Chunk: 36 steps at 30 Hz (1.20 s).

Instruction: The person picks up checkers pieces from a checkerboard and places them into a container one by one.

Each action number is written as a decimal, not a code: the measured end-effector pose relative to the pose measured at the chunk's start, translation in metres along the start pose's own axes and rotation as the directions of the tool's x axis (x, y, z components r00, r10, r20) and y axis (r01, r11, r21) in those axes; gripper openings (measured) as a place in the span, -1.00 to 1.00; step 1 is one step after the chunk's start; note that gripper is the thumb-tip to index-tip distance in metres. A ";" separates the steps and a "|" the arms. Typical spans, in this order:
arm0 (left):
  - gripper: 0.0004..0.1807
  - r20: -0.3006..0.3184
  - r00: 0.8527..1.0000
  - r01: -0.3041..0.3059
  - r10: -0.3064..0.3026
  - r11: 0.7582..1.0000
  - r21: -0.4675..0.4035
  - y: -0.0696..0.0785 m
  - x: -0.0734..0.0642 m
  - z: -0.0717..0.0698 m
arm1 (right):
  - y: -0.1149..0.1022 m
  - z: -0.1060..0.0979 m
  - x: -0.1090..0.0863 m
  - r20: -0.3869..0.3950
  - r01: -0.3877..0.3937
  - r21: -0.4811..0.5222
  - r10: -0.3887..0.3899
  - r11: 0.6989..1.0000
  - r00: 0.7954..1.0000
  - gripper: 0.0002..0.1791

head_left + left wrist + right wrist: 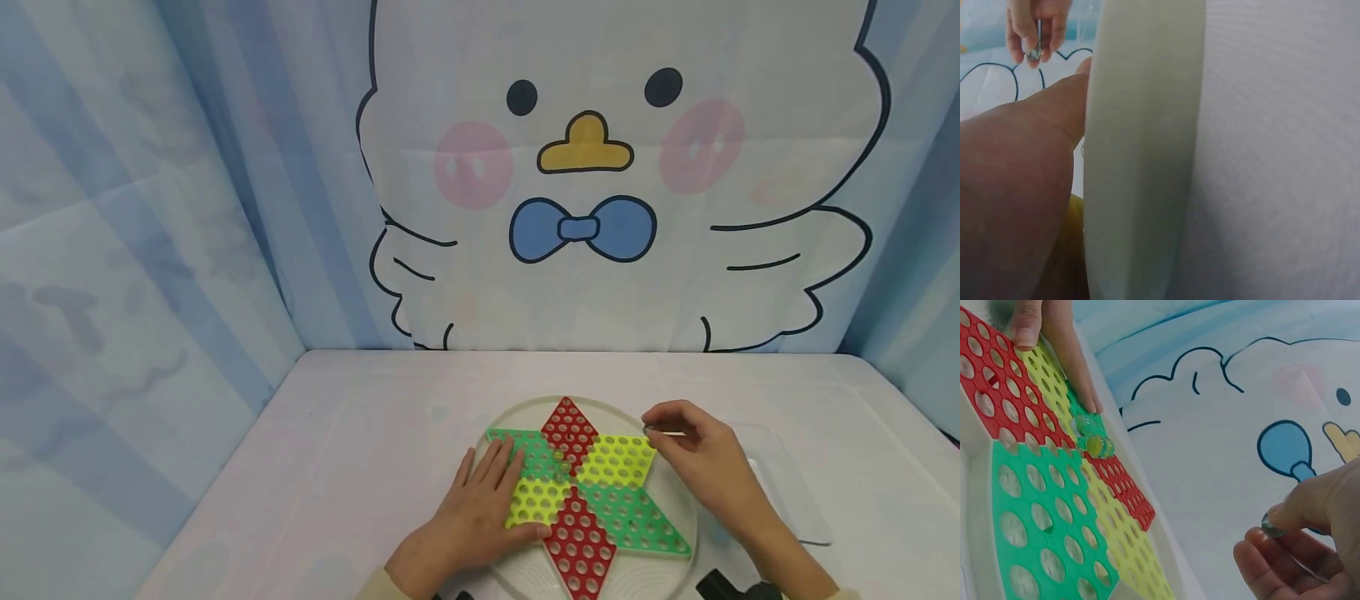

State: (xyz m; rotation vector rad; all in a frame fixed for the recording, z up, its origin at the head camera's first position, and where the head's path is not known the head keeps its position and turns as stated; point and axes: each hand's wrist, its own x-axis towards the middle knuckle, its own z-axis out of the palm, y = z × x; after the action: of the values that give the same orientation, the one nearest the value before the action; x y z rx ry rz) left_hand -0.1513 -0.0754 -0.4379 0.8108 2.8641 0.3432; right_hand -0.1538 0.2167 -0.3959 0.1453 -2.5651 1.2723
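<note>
A round Chinese checkers board (670, 533) lies on the table, with a red, yellow and green star of round holes. My left hand (480, 504) rests on its left side, fingers spread over the green and yellow sections. Beside those fingertips, a few yellow and greenish glass marbles (1100, 446) sit near the star's centre. My right hand (701, 458) is raised at the board's right edge, by the yellow point. Between thumb and index finger it pinches a small clear, dark-tinted marble (1272, 526). The left wrist view mostly shows the board's pale rim (1141, 150).
A clear plastic tray or lid (798, 500) lies on the table to the right, partly behind my right forearm. The pale tablecloth (315, 467) stretches to the left. A curtain (600, 300) printed with a cartoon duck hangs behind the table's back edge.
</note>
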 end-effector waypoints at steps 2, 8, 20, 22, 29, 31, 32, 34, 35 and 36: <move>0.06 -0.003 1.000 0.000 0.000 1.000 0.000 0.000 0.000 0.000 | 0.002 -0.004 -0.001 -0.009 -0.002 -0.001 0.002 1.000 1.000 -0.79; 0.06 -0.011 1.000 -0.005 0.005 1.000 0.007 0.000 -0.001 0.000 | 0.009 -0.015 -0.003 -0.028 -0.007 -0.006 0.007 1.000 1.000 -0.79; 0.06 0.002 1.000 -0.001 0.001 1.000 -0.001 0.001 -0.001 -0.001 | 0.026 -0.030 -0.005 -0.078 -0.029 -0.045 0.025 0.999 0.997 -0.77; 0.06 0.002 1.000 0.000 0.000 1.000 0.000 0.001 -0.001 -0.001 | 0.028 -0.032 -0.006 -0.085 -0.034 -0.062 0.029 0.997 0.996 -0.77; 0.06 0.003 1.000 0.005 -0.005 1.000 0.003 0.001 0.000 -0.001 | 0.034 -0.038 -0.006 -0.088 -0.061 -0.092 0.053 0.994 0.995 -0.76; 0.06 0.005 1.000 0.006 -0.006 1.000 0.002 0.001 0.000 -0.001 | 0.037 -0.040 -0.007 -0.089 -0.067 -0.100 0.058 0.993 0.994 -0.75; 0.06 0.006 1.000 0.006 -0.006 1.000 0.000 0.001 0.000 -0.001 | 0.038 -0.042 -0.007 -0.090 -0.067 -0.098 0.058 0.993 0.994 -0.75; 0.06 0.007 1.000 0.007 -0.007 1.000 -0.003 0.001 0.000 -0.001 | 0.041 -0.044 -0.008 -0.097 -0.069 -0.104 0.059 0.992 0.994 -0.76; 0.06 0.008 1.000 0.007 -0.007 1.000 -0.003 0.001 0.000 -0.001 | 0.042 -0.045 -0.008 -0.101 -0.066 -0.108 0.055 0.992 0.993 -0.77; 0.06 0.009 1.000 0.007 -0.007 1.000 -0.003 0.001 0.000 -0.001 | 0.044 -0.046 -0.008 -0.105 -0.064 -0.112 0.053 0.992 0.993 -0.77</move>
State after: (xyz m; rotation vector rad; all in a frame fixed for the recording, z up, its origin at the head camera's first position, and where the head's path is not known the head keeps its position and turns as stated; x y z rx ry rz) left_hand -0.1515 -0.0750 -0.4366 0.7992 2.8571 0.3414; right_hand -0.1460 0.2793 -0.4052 -0.0178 -2.5639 1.1180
